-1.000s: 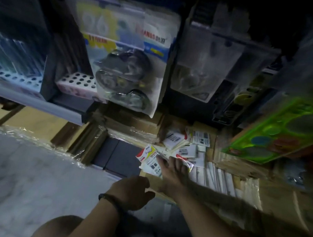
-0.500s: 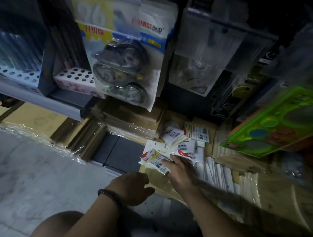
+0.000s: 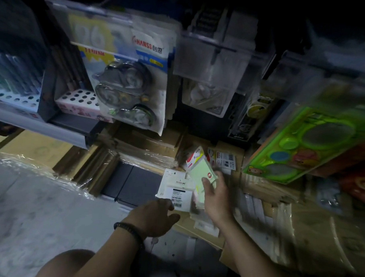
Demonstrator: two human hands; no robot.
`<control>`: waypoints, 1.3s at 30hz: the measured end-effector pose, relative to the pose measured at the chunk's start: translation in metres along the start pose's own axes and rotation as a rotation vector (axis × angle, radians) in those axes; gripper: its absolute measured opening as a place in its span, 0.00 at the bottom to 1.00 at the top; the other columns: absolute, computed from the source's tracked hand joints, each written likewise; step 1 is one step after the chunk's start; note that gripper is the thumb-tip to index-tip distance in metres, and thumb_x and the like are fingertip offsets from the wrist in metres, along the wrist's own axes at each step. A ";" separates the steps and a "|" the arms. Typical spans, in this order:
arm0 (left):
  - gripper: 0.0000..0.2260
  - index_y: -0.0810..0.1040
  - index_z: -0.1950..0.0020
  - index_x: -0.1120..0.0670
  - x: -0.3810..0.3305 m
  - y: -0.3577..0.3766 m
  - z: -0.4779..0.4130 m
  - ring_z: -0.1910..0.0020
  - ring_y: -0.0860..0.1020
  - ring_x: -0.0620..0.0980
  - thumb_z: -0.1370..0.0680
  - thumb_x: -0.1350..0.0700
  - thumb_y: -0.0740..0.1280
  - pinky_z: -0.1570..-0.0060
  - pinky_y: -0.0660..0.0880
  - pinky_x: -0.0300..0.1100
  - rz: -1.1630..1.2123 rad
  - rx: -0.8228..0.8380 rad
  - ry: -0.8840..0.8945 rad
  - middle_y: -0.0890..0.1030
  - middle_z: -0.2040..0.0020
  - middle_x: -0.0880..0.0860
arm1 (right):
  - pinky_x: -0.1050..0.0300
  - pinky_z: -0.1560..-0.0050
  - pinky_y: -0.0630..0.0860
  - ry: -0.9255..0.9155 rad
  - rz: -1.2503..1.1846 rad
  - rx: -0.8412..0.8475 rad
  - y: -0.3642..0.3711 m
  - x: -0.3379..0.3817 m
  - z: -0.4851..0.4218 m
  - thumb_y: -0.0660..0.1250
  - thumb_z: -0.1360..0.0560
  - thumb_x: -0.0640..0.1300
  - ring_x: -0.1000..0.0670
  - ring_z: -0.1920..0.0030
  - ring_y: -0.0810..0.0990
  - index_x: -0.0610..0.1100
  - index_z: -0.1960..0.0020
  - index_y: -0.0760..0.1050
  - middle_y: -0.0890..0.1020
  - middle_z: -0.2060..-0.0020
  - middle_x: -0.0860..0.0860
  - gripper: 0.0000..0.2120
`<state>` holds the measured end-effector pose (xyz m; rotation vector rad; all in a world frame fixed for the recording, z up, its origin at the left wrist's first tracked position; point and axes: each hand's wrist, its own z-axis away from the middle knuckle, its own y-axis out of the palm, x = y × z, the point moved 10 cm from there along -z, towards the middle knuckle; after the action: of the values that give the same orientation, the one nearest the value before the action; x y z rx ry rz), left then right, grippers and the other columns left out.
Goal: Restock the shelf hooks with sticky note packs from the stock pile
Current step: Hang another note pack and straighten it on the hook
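In the head view the right hand [image 3: 214,194] grips a bunch of sticky note packs [image 3: 202,177], thumb across the green face, raised just above the stock pile [image 3: 225,161] on the cardboard boxes [image 3: 311,232], while the left hand [image 3: 155,216] hangs loosely curled, holding nothing, beside a white barcoded pack [image 3: 176,190]. The packs look light, thin and slippery in their film, so a flat pinch near the header end seems safest. Half a second earlier that hand lay spread on the pile, backs showing; now the bunch is lifted, green face up.
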<state>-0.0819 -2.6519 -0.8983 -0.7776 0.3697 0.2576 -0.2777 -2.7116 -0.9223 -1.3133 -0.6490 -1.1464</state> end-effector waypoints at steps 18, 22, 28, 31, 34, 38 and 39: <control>0.13 0.76 0.32 0.54 -0.041 -0.015 0.039 0.48 0.88 0.58 0.16 0.59 0.69 0.48 0.86 0.54 1.319 -0.216 0.079 0.88 0.44 0.56 | 0.28 0.49 0.83 0.143 -0.396 0.002 -0.031 0.042 0.071 0.75 0.30 0.49 0.36 0.51 0.87 0.38 0.50 0.77 0.86 0.54 0.40 0.17; 0.18 0.76 0.30 0.54 -0.052 -0.022 0.068 0.47 0.87 0.65 0.19 0.63 0.73 0.49 0.85 0.57 1.313 -0.181 0.170 0.88 0.43 0.59 | 0.34 0.48 0.83 0.049 -0.275 -0.021 -0.054 0.065 0.096 0.72 0.32 0.54 0.45 0.53 0.88 0.49 0.45 0.81 0.88 0.54 0.50 0.17; 0.25 0.75 0.29 0.51 -0.063 -0.038 0.141 0.45 0.86 0.68 0.23 0.66 0.76 0.40 0.82 0.64 1.284 -0.155 0.250 0.87 0.42 0.61 | 0.49 0.50 0.84 -0.136 -0.306 -0.046 -0.086 0.122 0.159 0.77 0.27 0.35 0.53 0.50 0.88 0.63 0.32 0.73 0.87 0.46 0.55 0.33; 0.27 0.76 0.30 0.49 -0.074 -0.069 0.188 0.46 0.87 0.65 0.24 0.69 0.77 0.44 0.84 0.64 1.224 -0.225 0.339 0.88 0.44 0.58 | 0.54 0.55 0.83 -0.249 -0.369 -0.044 -0.107 0.168 0.182 0.75 0.28 0.26 0.48 0.52 0.89 0.55 0.35 0.78 0.88 0.48 0.49 0.31; 0.28 0.77 0.32 0.53 -0.087 -0.111 0.236 0.47 0.87 0.67 0.27 0.70 0.79 0.48 0.84 0.68 1.107 -0.320 0.453 0.87 0.44 0.60 | 0.55 0.58 0.82 -0.392 -0.382 -0.030 -0.129 0.231 0.202 0.73 0.25 0.26 0.43 0.56 0.88 0.53 0.41 0.83 0.88 0.50 0.49 0.24; 0.27 0.78 0.34 0.54 -0.104 -0.173 0.299 0.57 0.87 0.61 0.29 0.69 0.81 0.58 0.85 0.55 0.932 -0.474 0.556 0.88 0.48 0.60 | 0.51 0.53 0.77 -0.555 -0.339 0.020 -0.150 0.308 0.227 0.75 0.25 0.31 0.28 0.52 0.84 0.57 0.44 0.84 0.84 0.54 0.40 0.22; 0.27 0.78 0.34 0.53 -0.109 -0.188 0.315 0.57 0.87 0.61 0.28 0.67 0.81 0.59 0.84 0.53 0.907 -0.508 0.580 0.88 0.48 0.60 | 0.51 0.52 0.75 -0.583 -0.328 0.040 -0.154 0.327 0.233 0.76 0.26 0.35 0.25 0.50 0.80 0.58 0.44 0.85 0.83 0.53 0.36 0.20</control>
<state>-0.0416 -2.5628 -0.5281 -1.1446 1.2402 1.0112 -0.2489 -2.5597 -0.5214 -1.5550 -1.3453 -0.9927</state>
